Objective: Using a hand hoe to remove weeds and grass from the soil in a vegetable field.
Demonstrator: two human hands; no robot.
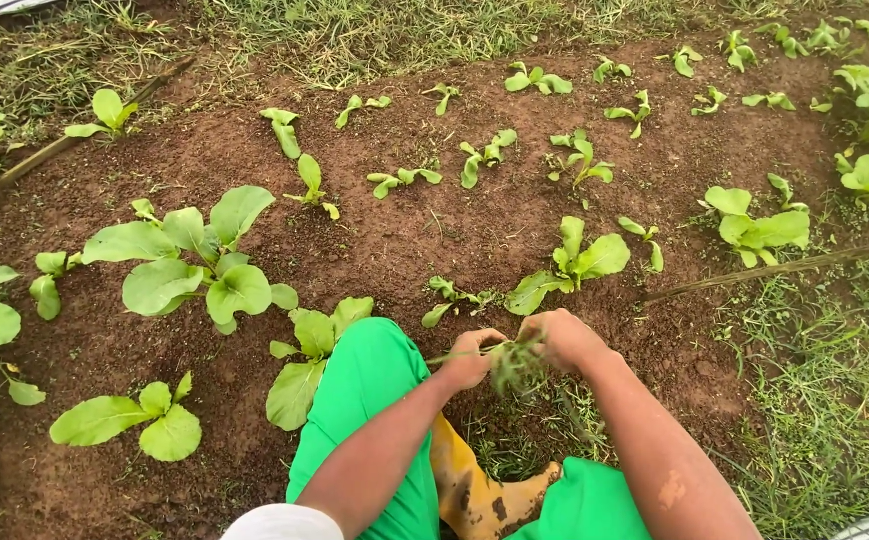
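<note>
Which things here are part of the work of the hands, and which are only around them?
In the work:
- left hand
- right hand
- bunch of weeds gripped between both hands

Only around:
- big leafy plant
- small seedlings
- soil bed
- grass
- stick
- yellow boot

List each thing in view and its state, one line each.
Left hand: closed on the weeds.
Right hand: closed on the weeds.
Weeds: bunched between both hands.
Big leafy plant: rooted, upright.
Small seedlings: rooted, some drooping.
Boot: muddy.
Soil: bare, crumbly.
</note>
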